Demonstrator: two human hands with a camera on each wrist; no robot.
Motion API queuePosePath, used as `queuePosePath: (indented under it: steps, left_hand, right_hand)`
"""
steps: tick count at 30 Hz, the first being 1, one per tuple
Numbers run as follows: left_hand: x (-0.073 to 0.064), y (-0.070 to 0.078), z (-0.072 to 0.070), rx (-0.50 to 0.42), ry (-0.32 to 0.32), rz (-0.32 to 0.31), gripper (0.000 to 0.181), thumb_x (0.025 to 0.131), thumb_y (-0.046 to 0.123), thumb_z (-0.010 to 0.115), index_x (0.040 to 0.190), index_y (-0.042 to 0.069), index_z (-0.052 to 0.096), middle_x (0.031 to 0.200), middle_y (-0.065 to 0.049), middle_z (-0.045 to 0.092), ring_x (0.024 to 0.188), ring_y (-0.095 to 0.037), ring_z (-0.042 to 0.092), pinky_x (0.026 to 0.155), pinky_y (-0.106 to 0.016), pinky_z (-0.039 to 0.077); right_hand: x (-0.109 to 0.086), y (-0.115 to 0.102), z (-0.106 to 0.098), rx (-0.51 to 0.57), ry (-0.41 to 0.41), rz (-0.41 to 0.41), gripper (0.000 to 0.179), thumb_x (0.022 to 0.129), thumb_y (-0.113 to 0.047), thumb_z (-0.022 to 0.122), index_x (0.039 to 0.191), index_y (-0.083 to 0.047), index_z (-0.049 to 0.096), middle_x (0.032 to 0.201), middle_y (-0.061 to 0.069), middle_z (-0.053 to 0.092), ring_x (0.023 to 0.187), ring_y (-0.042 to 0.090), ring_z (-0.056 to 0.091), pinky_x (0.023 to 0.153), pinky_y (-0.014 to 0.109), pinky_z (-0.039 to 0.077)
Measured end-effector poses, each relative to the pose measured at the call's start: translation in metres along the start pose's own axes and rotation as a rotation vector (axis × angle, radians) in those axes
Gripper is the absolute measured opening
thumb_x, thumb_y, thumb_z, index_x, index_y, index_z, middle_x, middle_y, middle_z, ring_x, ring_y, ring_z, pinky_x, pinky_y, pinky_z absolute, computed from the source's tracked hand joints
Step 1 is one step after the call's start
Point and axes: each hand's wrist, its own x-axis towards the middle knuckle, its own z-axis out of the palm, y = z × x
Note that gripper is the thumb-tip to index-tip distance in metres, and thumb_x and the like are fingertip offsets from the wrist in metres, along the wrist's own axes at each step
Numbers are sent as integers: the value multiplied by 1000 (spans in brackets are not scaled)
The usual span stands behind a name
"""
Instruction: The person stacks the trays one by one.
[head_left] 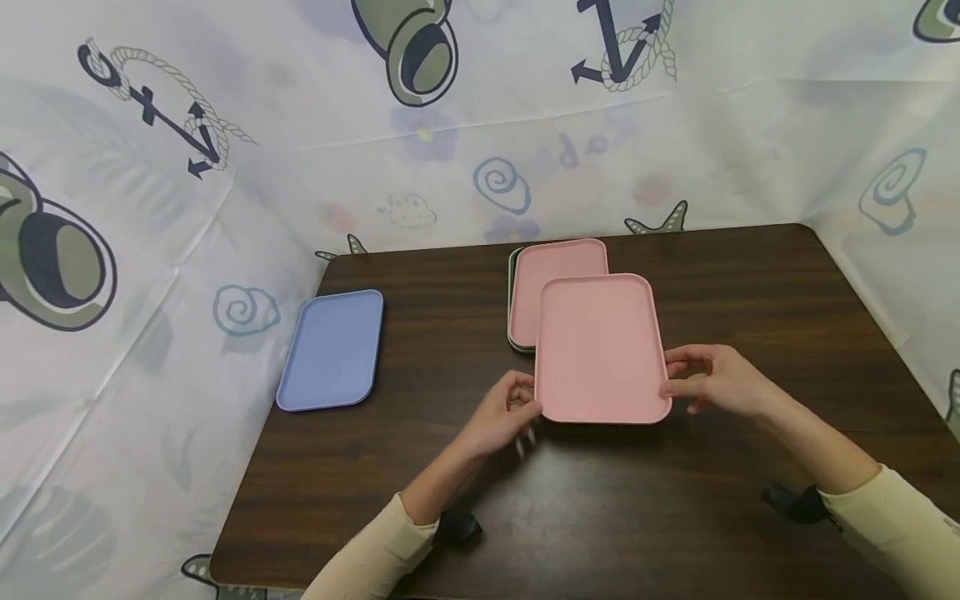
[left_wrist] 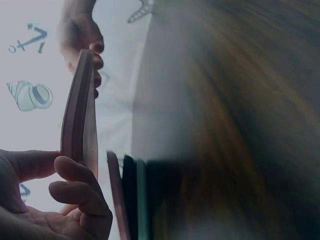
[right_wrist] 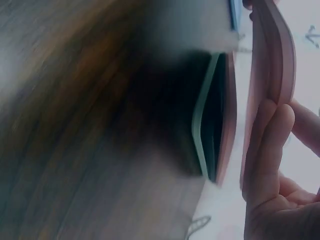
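Note:
A pink rectangular tray point(head_left: 600, 350) is held up off the table between both hands. My left hand point(head_left: 501, 414) pinches its near left corner, with the thumb on one face and curled fingers on the other in the left wrist view point(left_wrist: 75, 200). At the near right corner, my right hand point(head_left: 716, 379) grips the edge between thumb and fingers. Behind and partly under the held tray lies a stack topped by another pink tray point(head_left: 562, 258). Green and dark tray edges show beneath it, the green rim point(right_wrist: 200, 120) clearest in the right wrist view.
A blue tray point(head_left: 331, 350) lies apart near the left edge of the dark wooden table point(head_left: 600, 508). Patterned white cloth point(head_left: 300, 200) hangs behind the table and along its sides.

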Motion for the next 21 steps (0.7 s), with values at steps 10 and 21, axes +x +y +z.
queuePosePath:
  steps: [10, 21]
  left_hand:
    - [-12, -1, -12, 162, 102, -48, 35, 90, -2, 54, 124, -10, 49, 85, -14, 59, 56, -19, 51, 54, -27, 43]
    - [4, -22, -19, 333, 250, -17, 37, 92, 11, 56, 128, 3, 59, 87, -4, 60, 55, -12, 52, 52, -27, 43]
  right_hand:
    - [20, -11, 24, 9, -18, -14, 57, 86, -16, 76, 130, 11, 53, 106, 20, 62, 79, 32, 65, 60, 40, 57]
    - [38, -6, 32, 47, 11, 31, 61, 86, -18, 77, 133, 11, 51, 110, 22, 61, 79, 28, 67, 62, 37, 57]
